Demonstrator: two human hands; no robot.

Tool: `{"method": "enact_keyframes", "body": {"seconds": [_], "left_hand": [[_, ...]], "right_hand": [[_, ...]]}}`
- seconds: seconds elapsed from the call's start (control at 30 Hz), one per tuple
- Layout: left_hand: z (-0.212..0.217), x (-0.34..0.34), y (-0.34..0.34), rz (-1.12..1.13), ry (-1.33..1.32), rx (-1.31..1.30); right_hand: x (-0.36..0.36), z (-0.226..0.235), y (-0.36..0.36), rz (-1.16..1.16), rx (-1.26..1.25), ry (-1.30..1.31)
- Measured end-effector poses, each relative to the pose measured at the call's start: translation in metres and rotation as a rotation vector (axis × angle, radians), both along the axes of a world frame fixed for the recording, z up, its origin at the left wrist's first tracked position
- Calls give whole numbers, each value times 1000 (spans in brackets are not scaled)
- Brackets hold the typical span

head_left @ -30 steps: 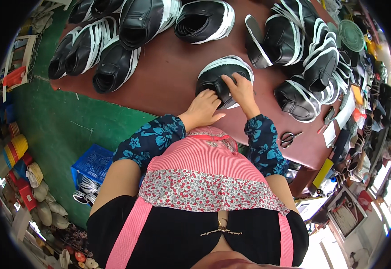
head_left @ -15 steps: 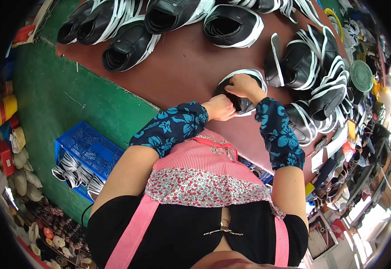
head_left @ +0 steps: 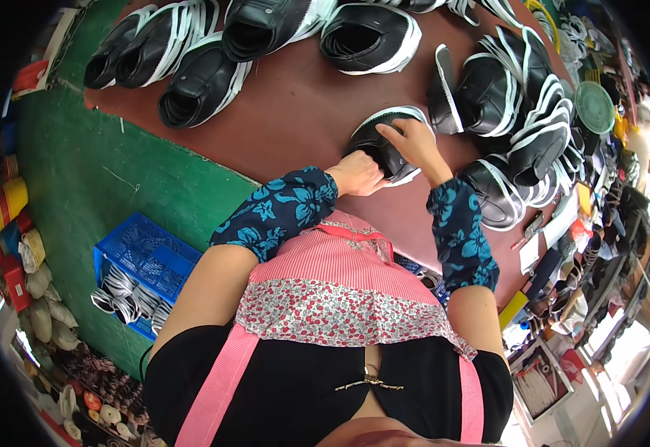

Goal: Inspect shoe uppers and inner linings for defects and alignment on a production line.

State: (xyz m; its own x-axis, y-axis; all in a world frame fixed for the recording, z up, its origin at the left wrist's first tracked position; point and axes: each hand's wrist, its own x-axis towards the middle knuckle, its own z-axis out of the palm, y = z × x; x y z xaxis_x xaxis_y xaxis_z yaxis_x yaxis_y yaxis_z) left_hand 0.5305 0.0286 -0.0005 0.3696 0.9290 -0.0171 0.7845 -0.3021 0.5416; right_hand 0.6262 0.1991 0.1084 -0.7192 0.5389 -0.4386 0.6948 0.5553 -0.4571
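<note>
A black shoe upper [head_left: 393,161] with a white lower edge lies on the reddish-brown tabletop [head_left: 295,112] in front of me. My left hand [head_left: 359,173] is closed on its near left side, fingers curled into the opening. Over the top of the same upper, my right hand [head_left: 416,146] is bent with thumb and forefinger together in a pinch. Whatever lies between those fingertips is too small to make out. Just right of the upper stands a loose black piece with a white rim [head_left: 445,91].
Black uppers [head_left: 370,37] stand along the far side of the table. A heap of white-edged uppers [head_left: 489,93] lies at the right, with a green round basket [head_left: 594,107] beyond. On the green floor [head_left: 79,179] at left stands a blue crate [head_left: 150,249] holding white-edged pieces.
My right hand's fingers have drawn back a little from the left hand, across the upper. The whole view has shifted slightly; my left hand keeps its hold.
</note>
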Motion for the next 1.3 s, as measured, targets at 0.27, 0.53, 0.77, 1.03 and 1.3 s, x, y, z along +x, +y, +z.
{"method": "enact_keyframes", "body": {"seconds": [0.27,0.53,0.77,1.03,1.3], "left_hand": [[31,-4,28,-25,-79,-202],[27,6,36,-27,-57,-241],[34,23,32,48,0,-317],[69,46,-41,128,-44,-39],[107,-3,-63,480,-572,-177]], "right_hand": [[56,-20,-40,-369,-56,173],[107,-42,-31,-437,-92,34],[100,-49,-44,-465,-104,217],[195,-113,-82,-824,256,466],[208,-108,-152,-1476,-782,853]]}}
